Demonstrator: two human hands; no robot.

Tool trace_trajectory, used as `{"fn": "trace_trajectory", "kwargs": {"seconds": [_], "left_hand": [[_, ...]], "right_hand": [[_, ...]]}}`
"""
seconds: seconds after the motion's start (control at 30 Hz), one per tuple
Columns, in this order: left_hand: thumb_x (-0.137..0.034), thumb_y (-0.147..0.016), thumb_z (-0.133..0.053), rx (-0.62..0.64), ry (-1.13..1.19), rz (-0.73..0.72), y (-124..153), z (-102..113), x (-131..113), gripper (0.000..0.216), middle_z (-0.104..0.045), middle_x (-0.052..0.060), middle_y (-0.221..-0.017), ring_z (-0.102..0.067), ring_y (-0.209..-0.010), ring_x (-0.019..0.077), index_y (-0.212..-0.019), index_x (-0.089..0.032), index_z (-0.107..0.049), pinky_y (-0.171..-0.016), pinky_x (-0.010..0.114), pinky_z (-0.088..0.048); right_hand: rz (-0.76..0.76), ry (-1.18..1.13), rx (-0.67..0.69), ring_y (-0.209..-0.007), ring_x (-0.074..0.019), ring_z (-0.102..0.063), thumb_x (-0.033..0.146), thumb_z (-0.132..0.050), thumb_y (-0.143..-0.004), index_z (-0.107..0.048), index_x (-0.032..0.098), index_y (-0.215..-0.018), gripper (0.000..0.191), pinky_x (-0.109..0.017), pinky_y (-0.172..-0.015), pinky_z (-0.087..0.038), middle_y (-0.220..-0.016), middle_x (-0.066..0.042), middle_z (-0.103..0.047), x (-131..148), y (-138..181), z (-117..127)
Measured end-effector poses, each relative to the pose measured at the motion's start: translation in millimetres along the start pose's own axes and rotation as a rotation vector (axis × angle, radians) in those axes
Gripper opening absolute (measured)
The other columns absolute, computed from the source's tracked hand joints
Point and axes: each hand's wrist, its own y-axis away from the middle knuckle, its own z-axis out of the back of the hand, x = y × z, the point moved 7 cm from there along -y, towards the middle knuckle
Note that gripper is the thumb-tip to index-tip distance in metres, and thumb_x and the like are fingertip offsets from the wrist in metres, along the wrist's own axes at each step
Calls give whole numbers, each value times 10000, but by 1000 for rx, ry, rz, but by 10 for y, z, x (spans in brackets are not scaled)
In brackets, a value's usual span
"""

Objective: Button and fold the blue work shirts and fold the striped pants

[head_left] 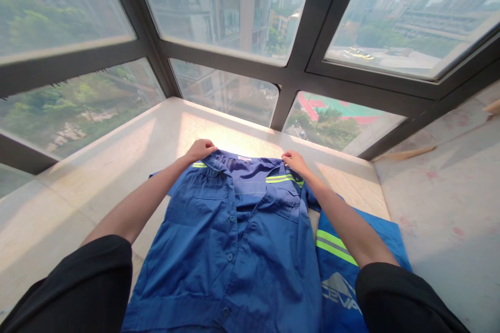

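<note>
A blue work jacket (195, 229) lies spread front side up on the pale stone sill, its collar end pointing to the windows. Its front hangs partly open below the neck, with buttons down the middle and yellow-green reflective strips at the chest. My left hand (201, 150) pinches the jacket's upper left corner by the collar. At the upper right corner, my right hand (295, 161) grips the fabric between thumb and fingers. A small white label (245, 158) shows inside the neck between both hands. The jacket's lowest edge runs out of view.
Another blue garment (336, 255) with reflective stripes and a grey logo lies to the right, partly under my right arm. Dark window frames (299, 78) rise behind the stone sill (156, 130). A patterned wall (449, 218) bounds the right side.
</note>
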Motion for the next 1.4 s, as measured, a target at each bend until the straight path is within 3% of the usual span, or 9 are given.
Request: {"fn": "trace_trajectory", "kwargs": {"seconds": [0.17, 0.3, 0.47, 0.6, 0.7, 0.83, 0.93, 1.2, 1.4], "left_hand": [[-288, -881, -450, -126, -370, 39, 121, -116, -147, 301, -687, 183, -1008, -642, -933, 297, -945, -143, -706, -763, 388, -474], [-173, -823, -476, -77, -399, -91, 64, -358, -534, 334, -628, 234, -1152, -582, -1100, 355, -1078, -104, -679, -862, 458, -448], [-253, -842, -554, 154, -291, -415, -184, -966, -1368, 375, -640, 90, -1279, -574, -1158, 270, -1202, -239, -656, -948, 371, -439], [-303, -836, -616, 190, -212, -436, -331, -1379, -1723, 342, -695, 89, -1173, -607, -1126, 265, -1165, -229, -675, -944, 339, -445], [-280, -802, -651, 172, -147, -386, -392, -1529, -1749, 329, -718, 115, -1076, -634, -1071, 288, -1117, -191, -690, -914, 350, -460], [-142, -777, -587, 140, -20, -325, -458, -1525, -1660, 322, -737, 88, -978, -660, -989, 259, -1075, -187, -701, -890, 339, -470], [-133, -771, -565, 151, 105, -306, -523, -1467, -1606, 249, -745, 65, -926, -674, -889, 213, -953, -171, -731, -828, 298, -495], [-200, -847, -514, 116, 309, -299, -728, -1296, -1705, 244, -753, 61, -933, -678, -881, 197, -943, -168, -736, -835, 297, -515], [-208, -930, -442, 26, 285, -265, -786, -1224, -1859, 294, -739, 80, -1037, -665, -997, 228, -1095, -202, -685, -910, 329, -480]], "right_hand": [[-18, -48, 14, -897, -257, -677, 396, -783, -662, -599, 147, -1164, 590, -391, -834, -529, -1063, -137, -697, -106, 13, -148], [38, -146, 26, -860, -202, -676, 347, -640, -789, -572, 185, -1207, 453, -361, -811, -554, -1089, -104, -683, -179, 58, -224], [85, -233, 2, -849, -175, -678, 227, -575, -769, -469, 216, -1329, 570, -356, -818, -566, -1253, -115, -606, -262, 132, -218], [131, -154, -115, -915, -207, -660, 296, -680, -718, -494, 182, -1281, 604, -385, -858, -543, -1306, -152, -543, -284, 246, -100], [172, -6, -83, -893, -218, -638, 370, -730, -706, -601, 183, -1104, 458, -379, -855, -515, -1127, -104, -639, -268, 335, -80], [200, 80, 32, -798, -201, -623, 328, -661, -769, -670, 189, -828, 152, -308, -765, -473, -824, -31, -690, -278, 414, -103], [190, 76, 44, -695, -179, -603, 295, -607, -796, -678, 188, -760, 134, -275, -671, -434, -698, -2, -664, -305, 441, -73], [258, 78, 33, -786, -206, -617, 274, -526, -861, -692, 198, -748, 215, -301, -761, -451, -773, -41, -703, -179, 466, -19], [317, -95, -220, -873, -218, -606, 459, -536, -885, -632, 191, -960, 295, -361, -857, -475, -973, -83, -665, 98, 555, 104]]}}
